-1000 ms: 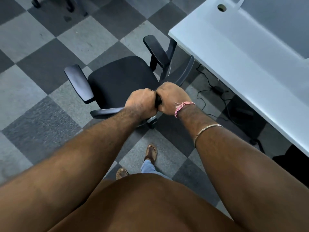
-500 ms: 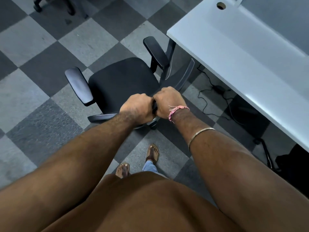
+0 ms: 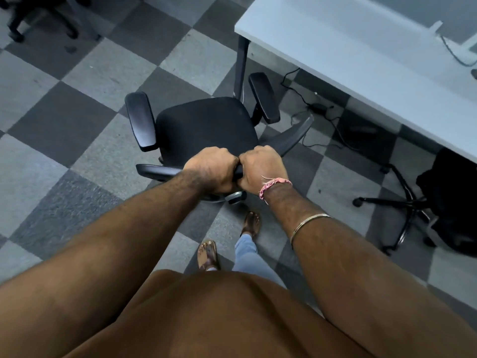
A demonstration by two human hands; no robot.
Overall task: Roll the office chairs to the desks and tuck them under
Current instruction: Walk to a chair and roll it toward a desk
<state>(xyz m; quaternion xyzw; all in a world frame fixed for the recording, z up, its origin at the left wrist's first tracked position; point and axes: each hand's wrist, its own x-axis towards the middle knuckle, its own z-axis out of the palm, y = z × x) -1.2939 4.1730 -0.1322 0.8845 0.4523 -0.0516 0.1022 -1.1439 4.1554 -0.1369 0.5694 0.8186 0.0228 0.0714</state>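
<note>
The left hand and right hand sit knuckle to knuckle, fingers clenched around the top edge of the black office chair's backrest. The chair stands on the checkered carpet, its right armrest beside the white desk's corner leg.

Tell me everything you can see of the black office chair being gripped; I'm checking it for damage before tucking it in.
The black office chair stands upright on the checkered carpet, beside the white desk corner, not yet under it. It has a dark fabric-looking seat, two glossy padded armrests and a curved plastic backrest rim. The left hand and right hand grip that rim side by side. One caster shows below the hands. No damage is visible.
</note>
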